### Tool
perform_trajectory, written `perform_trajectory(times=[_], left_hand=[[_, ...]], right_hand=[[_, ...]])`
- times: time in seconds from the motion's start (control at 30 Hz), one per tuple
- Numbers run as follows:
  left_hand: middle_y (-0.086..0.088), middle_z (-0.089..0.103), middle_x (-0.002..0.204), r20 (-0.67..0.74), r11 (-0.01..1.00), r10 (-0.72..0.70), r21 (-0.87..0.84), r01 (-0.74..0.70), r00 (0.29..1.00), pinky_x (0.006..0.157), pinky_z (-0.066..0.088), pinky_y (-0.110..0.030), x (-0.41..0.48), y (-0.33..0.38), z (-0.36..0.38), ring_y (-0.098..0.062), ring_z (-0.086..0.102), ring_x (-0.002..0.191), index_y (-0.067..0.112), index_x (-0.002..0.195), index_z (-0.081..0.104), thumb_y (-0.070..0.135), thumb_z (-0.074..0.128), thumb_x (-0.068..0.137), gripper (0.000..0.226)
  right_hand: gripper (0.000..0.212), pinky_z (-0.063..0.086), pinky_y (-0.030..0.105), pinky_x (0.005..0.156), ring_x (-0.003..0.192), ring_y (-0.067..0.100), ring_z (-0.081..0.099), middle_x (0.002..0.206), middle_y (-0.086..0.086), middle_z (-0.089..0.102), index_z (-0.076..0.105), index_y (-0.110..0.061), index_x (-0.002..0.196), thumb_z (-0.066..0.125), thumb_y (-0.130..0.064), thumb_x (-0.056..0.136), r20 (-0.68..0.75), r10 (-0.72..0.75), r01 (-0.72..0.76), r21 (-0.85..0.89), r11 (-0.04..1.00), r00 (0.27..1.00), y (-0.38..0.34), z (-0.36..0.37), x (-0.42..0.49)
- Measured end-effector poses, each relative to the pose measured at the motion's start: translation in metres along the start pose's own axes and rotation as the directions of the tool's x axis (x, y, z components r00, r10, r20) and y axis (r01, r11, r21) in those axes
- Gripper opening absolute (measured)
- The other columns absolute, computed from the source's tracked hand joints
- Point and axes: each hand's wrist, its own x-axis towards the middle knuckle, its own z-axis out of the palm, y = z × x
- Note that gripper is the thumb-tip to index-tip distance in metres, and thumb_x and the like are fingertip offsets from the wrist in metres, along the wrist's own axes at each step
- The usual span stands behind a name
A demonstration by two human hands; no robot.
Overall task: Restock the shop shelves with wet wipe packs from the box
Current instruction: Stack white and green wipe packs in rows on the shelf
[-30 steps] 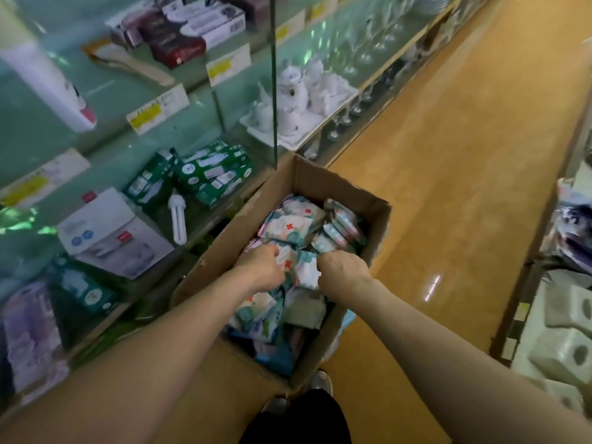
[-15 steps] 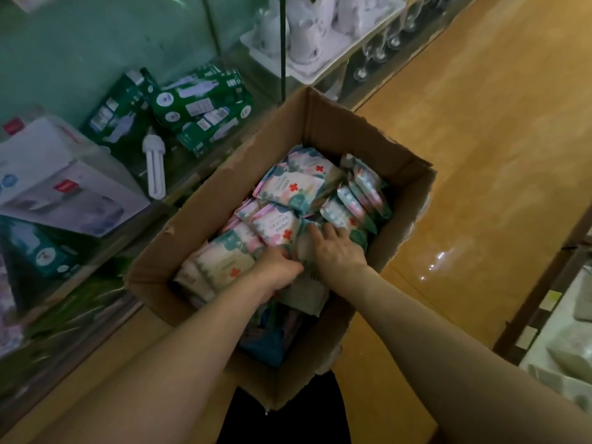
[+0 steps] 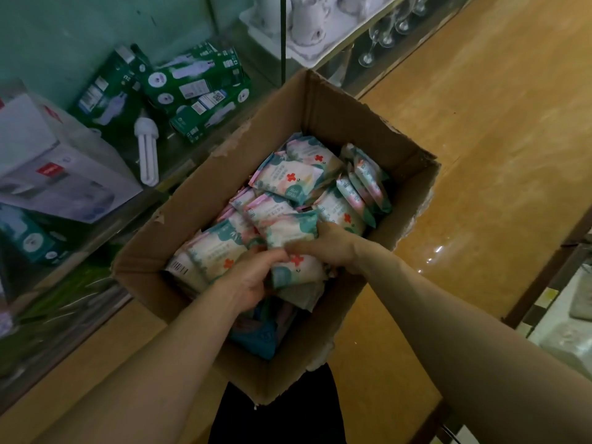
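**A:** Pastel teal, pink and white soft plastic wet wipe packs w/ red crosses: where are they?

**B:** All piled loose in the open brown cardboard box, just beside the low glass shelf. None on the shelf that I can see.

**A:** Hands?

**B:** Left hand and right hand are both in the box, close together, fingers curled onto the top pack from either side.

**A:** Tips for the lift?

**B:** Packs look slick and squashy, so grip the body, not the seam. Take a few stacked flat, then go straight up, clear of the torn rim.

**A:** Anything unclear?

**B:** Fingertips are buried, so can't tell if it's one pack or several. Print is too blurred to read. Box bottom is hidden. Their shelf spot isn't shown; green cartons and a white tube lamp fill the near bit.
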Motion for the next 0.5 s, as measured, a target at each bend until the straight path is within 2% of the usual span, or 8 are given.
perform_trajectory(times=[0.07, 0.13, 0.2, 0.23, 0.27, 0.33, 0.4, 0.5], left_hand=[[-0.008, 0.068, 0.104, 0.020, 0.999, 0.038, 0.004, -0.039, 0.999, 0.071, 0.053, -0.035, 0.000, 0.001, 0.001, -0.023, 0.064, 0.090, 0.022, 0.117, 0.059, 0.007, 0.063, 0.085, 0.036], [-0.007, 0.067, 0.106, -0.011, 0.997, 0.080, 0.011, -0.079, 0.997, 0.073, 0.055, -0.039, -0.001, 0.006, 0.003, -0.025, 0.064, 0.095, 0.025, 0.109, 0.059, 0.007, 0.064, 0.086, 0.030], [-0.005, 0.067, 0.106, -0.078, 0.991, 0.129, 0.042, -0.126, 0.989, 0.070, 0.056, -0.038, 0.003, 0.011, 0.001, -0.023, 0.065, 0.094, 0.025, 0.111, 0.058, 0.006, 0.064, 0.087, 0.031], [-0.004, 0.067, 0.105, -0.112, 0.988, 0.148, 0.059, -0.142, 0.983, 0.071, 0.057, -0.038, 0.004, 0.013, 0.000, -0.022, 0.065, 0.093, 0.023, 0.116, 0.058, 0.007, 0.064, 0.086, 0.034], [-0.005, 0.067, 0.107, -0.143, 0.986, 0.162, 0.069, -0.154, 0.976, 0.074, 0.057, -0.040, 0.006, 0.015, -0.003, -0.023, 0.066, 0.093, 0.021, 0.121, 0.057, 0.007, 0.065, 0.086, 0.038], [-0.007, 0.067, 0.111, -0.206, 0.982, 0.183, 0.077, -0.170, 0.961, 0.080, 0.056, -0.041, 0.009, 0.016, -0.006, -0.026, 0.066, 0.097, 0.017, 0.126, 0.056, 0.008, 0.065, 0.084, 0.043], [-0.009, 0.068, 0.110, -0.256, 0.980, 0.199, 0.080, -0.185, 0.946, 0.079, 0.055, -0.038, 0.010, 0.015, -0.010, -0.027, 0.066, 0.097, 0.015, 0.124, 0.058, 0.007, 0.064, 0.083, 0.042], [-0.010, 0.068, 0.104, -0.288, 0.977, 0.214, 0.085, -0.198, 0.934, 0.083, 0.055, -0.040, 0.011, 0.012, -0.013, -0.028, 0.066, 0.093, 0.010, 0.119, 0.061, 0.004, 0.061, 0.082, 0.037]], right_hand=[[0.041, 0.047, 0.018, 0.067, 0.092, 0.014, 0.055, 0.108, -0.004, 0.060, 0.057, -0.018, 0.123, 0.065, -0.038, 0.088, -0.055, -0.036, 0.033, -0.048, 0.998, 0.998, -0.004, 0.002, 0.003], [0.044, 0.046, 0.028, 0.079, 0.096, 0.017, 0.055, 0.108, -0.002, 0.059, 0.057, -0.017, 0.121, 0.055, -0.049, 0.092, -0.209, -0.095, 0.041, -0.246, 0.968, 0.973, -0.003, 0.002, 0.009], [0.040, 0.049, 0.034, 0.080, 0.098, 0.022, 0.058, 0.111, 0.005, 0.061, 0.056, -0.015, 0.118, 0.048, -0.047, 0.095, -0.403, -0.225, -0.004, -0.494, 0.870, 0.887, 0.000, -0.002, 0.015], [0.037, 0.048, 0.036, 0.082, 0.103, 0.024, 0.057, 0.117, 0.009, 0.058, 0.053, -0.012, 0.120, 0.048, -0.040, 0.096, -0.446, -0.288, -0.060, -0.620, 0.783, 0.848, 0.002, -0.006, 0.017], [0.039, 0.047, 0.036, 0.086, 0.112, 0.028, 0.053, 0.125, 0.014, 0.053, 0.048, -0.009, 0.127, 0.049, -0.033, 0.096, -0.435, -0.305, -0.127, -0.723, 0.679, 0.847, 0.006, -0.010, 0.021], [0.054, 0.045, 0.038, 0.092, 0.126, 0.034, 0.043, 0.138, 0.021, 0.041, 0.033, -0.002, 0.139, 0.050, -0.028, 0.096, -0.378, -0.201, -0.229, -0.824, 0.518, 0.904, 0.014, -0.013, 0.028], [0.065, 0.045, 0.039, 0.094, 0.128, 0.037, 0.042, 0.141, 0.027, 0.037, 0.019, 0.004, 0.143, 0.051, -0.027, 0.096, -0.381, -0.108, -0.287, -0.829, 0.481, 0.918, 0.021, -0.012, 0.036], [0.058, 0.046, 0.038, 0.089, 0.123, 0.035, 0.050, 0.136, 0.026, 0.044, 0.018, 0.006, 0.141, 0.043, -0.023, 0.099, -0.411, -0.142, -0.317, -0.843, 0.434, 0.901, 0.021, -0.013, 0.041]])
